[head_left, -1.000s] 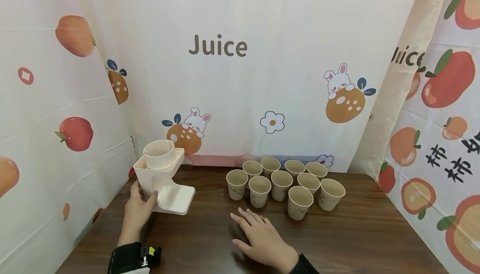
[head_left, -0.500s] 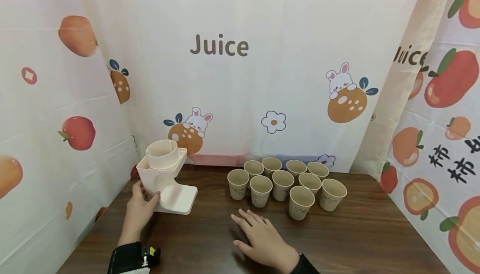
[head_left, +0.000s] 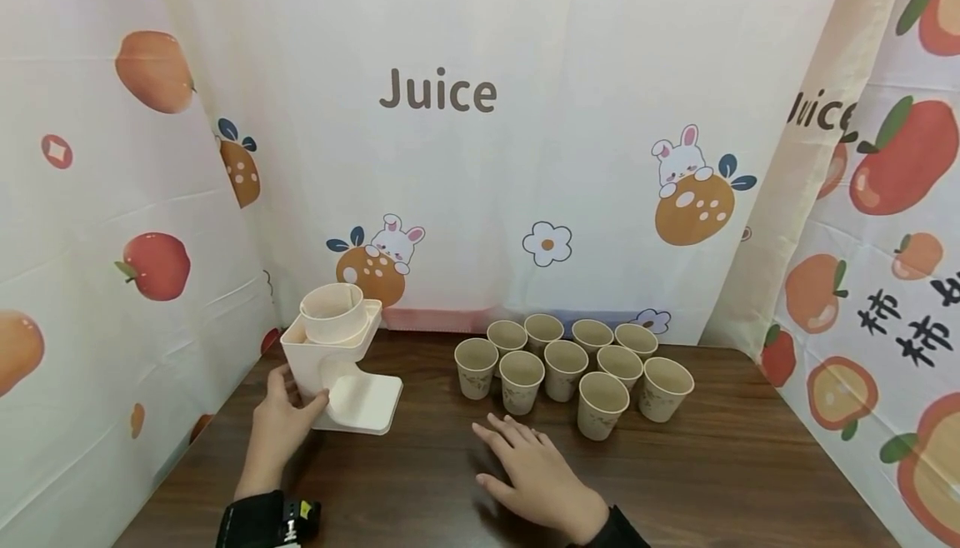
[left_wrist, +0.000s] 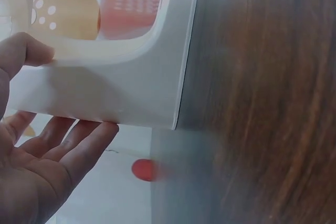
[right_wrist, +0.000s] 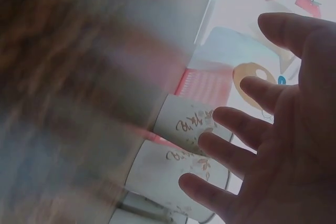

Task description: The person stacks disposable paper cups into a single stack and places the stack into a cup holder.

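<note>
At the table's left, my left hand [head_left: 282, 427] grips a white C-shaped plastic stand [head_left: 313, 369] from its left side. The stand has a flat square base plate and a tray-like top that carries a wide round collar [head_left: 335, 316]. In the left wrist view the thumb lies on the inner side of the stand's upright [left_wrist: 100, 85], with the fingers along its back. My right hand [head_left: 536, 477] is spread palm down close over the table, in front of several patterned paper cups [head_left: 521, 390]. In the right wrist view its fingers are apart and hold nothing.
The paper cups stand upright, mouths up, in a loose group at the back centre-right of the dark wooden table [head_left: 720, 465]. Fruit-printed curtains [head_left: 465, 181] enclose the table at the back and both sides.
My left hand has shifted the white stand slightly to the right across the table. The right hand has drifted a little to the right. The cups stay where they were.
</note>
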A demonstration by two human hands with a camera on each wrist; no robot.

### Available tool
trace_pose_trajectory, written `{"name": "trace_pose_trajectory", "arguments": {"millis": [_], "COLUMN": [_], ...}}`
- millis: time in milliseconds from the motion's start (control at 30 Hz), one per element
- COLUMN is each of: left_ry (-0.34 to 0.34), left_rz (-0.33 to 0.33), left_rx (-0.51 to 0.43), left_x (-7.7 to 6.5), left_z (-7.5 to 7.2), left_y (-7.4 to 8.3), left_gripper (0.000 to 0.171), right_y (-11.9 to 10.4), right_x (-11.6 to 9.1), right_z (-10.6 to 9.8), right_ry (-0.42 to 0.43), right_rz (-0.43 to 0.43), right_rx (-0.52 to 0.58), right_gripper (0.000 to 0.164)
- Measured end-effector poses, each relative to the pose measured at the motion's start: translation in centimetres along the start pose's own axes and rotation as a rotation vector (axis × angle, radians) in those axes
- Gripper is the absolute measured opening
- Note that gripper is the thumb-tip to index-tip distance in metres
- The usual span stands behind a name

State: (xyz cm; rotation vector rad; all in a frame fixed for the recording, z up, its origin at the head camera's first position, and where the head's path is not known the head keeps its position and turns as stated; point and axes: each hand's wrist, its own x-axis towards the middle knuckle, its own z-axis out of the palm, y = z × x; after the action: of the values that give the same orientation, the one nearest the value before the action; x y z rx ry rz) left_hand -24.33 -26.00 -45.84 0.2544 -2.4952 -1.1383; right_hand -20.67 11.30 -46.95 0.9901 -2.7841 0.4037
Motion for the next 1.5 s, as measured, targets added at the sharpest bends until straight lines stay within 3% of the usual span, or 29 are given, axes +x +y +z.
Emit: {"name": "trace_pose_trajectory", "arguments": {"millis": [700,1000,1500], "left_ry": [-0.09,-0.111,-0.175], "left_rz": [0.004,0.018,0.027], "left_rx": [0.027,0.041,0.054], "left_x": [-0.5,-0.5,-0.6], "left_z": [0.2,0.4,0.6], "left_y": [0.6,0.7,1.2], "left_gripper": [0.075,0.076,0.079], "right_y": [1.7,2.2,3.6], "right_x": [-0.9,-0.8,-0.7], "right_z": [-2.2,-2.7,-3.7], "right_ry": [0.009,0.222,0.321], "right_rz": [0.055,-0.011,0.01], "right_rx": [0.029,-0.01,-0.017], "right_gripper": [0.059,0.043,0.03]}}
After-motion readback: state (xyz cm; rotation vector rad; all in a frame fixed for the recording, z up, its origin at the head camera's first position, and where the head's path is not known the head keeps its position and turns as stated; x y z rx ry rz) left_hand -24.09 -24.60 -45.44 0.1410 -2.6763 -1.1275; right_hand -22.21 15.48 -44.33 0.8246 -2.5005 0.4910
